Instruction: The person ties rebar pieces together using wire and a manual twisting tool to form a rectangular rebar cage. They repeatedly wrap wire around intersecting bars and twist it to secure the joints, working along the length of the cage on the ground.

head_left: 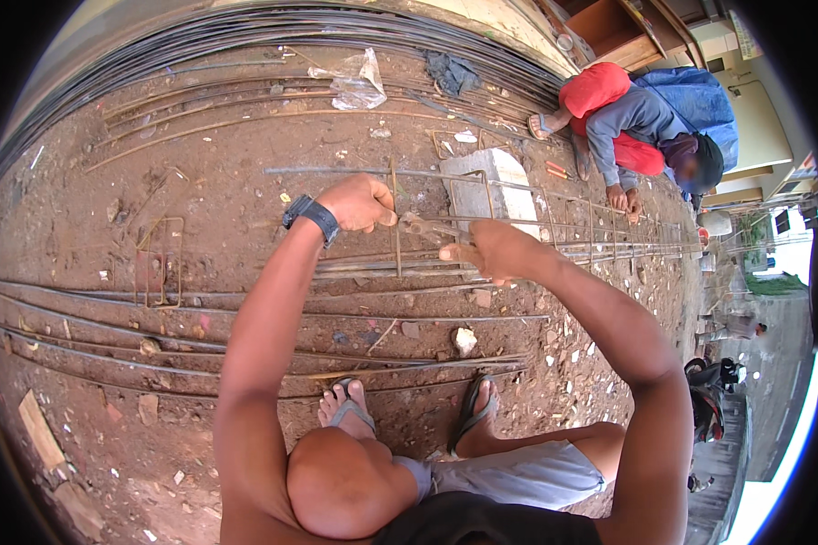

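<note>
My left hand (359,203), with a dark watch (311,218) on its wrist, is closed with its fingertips on a thin upright steel stirrup (397,250). Worn pincers (420,227) are in the grip of my right hand (503,250); their jaws reach to the stirrup beside my left fingertips. The stirrup crosses long rebars (373,266) of a cage that runs off to the right. Any tie wire at the jaws is too small to make out. A pale concrete block (509,193) sits behind the cage, beyond my right hand.
Across the cage a person in red trousers (595,86) squats with both hands at its far part. Loose rebars (154,313) lie near my sandalled feet. A rectangular stirrup (180,263) lies to the left. Long steel bars (245,34) and a plastic bag (362,84) lie farther back.
</note>
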`<state>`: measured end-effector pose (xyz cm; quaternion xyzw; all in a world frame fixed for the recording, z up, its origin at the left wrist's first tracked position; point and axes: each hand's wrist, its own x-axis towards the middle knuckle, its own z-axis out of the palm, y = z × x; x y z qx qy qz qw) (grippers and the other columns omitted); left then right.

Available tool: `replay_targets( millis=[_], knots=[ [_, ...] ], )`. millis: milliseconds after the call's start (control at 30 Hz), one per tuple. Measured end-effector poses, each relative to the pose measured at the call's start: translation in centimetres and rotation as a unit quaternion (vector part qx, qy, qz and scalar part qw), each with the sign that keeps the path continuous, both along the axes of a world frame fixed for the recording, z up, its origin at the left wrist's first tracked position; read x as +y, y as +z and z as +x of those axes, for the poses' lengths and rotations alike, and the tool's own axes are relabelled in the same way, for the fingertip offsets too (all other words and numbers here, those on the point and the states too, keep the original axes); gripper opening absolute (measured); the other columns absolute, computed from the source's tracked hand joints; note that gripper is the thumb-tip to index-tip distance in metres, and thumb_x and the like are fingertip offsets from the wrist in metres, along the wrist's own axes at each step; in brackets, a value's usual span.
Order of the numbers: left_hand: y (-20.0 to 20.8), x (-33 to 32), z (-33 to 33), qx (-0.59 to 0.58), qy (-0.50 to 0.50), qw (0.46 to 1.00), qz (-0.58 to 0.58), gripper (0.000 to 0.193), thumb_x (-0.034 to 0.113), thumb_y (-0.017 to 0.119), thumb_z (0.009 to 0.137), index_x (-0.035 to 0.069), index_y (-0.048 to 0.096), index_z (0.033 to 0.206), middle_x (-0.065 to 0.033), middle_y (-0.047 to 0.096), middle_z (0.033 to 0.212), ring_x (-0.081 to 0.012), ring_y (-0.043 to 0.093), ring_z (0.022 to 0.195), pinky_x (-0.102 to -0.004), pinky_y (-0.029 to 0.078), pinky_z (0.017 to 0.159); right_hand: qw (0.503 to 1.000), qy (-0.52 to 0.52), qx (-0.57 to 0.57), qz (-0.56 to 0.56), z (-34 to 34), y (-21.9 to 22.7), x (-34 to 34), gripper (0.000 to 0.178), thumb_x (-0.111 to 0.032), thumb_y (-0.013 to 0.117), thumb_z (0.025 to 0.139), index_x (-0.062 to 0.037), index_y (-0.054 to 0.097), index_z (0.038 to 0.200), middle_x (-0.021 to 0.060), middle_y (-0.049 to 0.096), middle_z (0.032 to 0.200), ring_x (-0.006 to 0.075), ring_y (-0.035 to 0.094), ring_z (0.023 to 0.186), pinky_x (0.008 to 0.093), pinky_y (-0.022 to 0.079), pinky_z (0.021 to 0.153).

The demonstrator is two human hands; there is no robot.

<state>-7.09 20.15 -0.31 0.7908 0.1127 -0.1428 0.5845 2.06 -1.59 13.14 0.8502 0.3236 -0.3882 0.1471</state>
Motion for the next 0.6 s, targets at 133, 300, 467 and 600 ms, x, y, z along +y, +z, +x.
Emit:
replay_targets(
  millis=[133,300,467,600],
  knots=[
    [1.8,-1.2,1.0,0.008,-0.032,0.999,-0.036,0.015,0.018,0.077,0.087,0.005,0.072,0.093,-0.0011,0.065,0.069,-0.0091,0.059,0.058,-0.0274,0.042,0.052,0.810,-0.391,0.436,-0.001,2.2,-2.0,-4.9,0.073,-0.076,0.060,0.086,-0.0046,0.052,0.099,0.0045,0.054,0.068,0.0163,0.062,0.058,0.0342,0.054,0.049],
    [-0.7,-0.8,0.1,-0.020,0.003,0.999,-0.030,0.017,0.018,0.077,0.087,0.004,0.071,0.095,-0.0015,0.065,0.071,-0.0088,0.059,0.058,-0.0285,0.043,0.051,0.967,-0.178,0.171,0.070,-0.7,-1.3,-3.5,0.074,-0.057,0.083,0.077,-0.0031,0.050,0.116,0.0144,0.064,0.092,0.0253,0.069,0.071,0.0395,0.057,0.059],
    [0.0,-0.8,-0.2,-0.003,0.005,0.999,-0.046,0.017,0.017,0.075,0.088,0.004,0.072,0.096,-0.0019,0.065,0.072,-0.0094,0.059,0.058,-0.0288,0.045,0.053,0.920,0.161,-0.279,0.222,-3.4,-0.9,-6.1,0.045,-0.031,0.071,0.090,-0.0037,0.052,0.119,0.0177,0.066,0.100,0.0397,0.069,0.094,0.0488,0.055,0.082],
    [0.2,-1.2,-0.1,-0.023,0.008,0.999,-0.032,0.017,0.018,0.075,0.088,0.004,0.072,0.096,-0.0020,0.066,0.072,-0.0099,0.060,0.058,-0.0291,0.045,0.052,0.932,0.145,-0.305,0.133,-5.5,-1.8,-6.6,0.038,-0.037,0.055,0.102,-0.0028,0.053,0.118,0.0205,0.068,0.092,0.0410,0.070,0.081,0.0488,0.056,0.071]
  ],
)
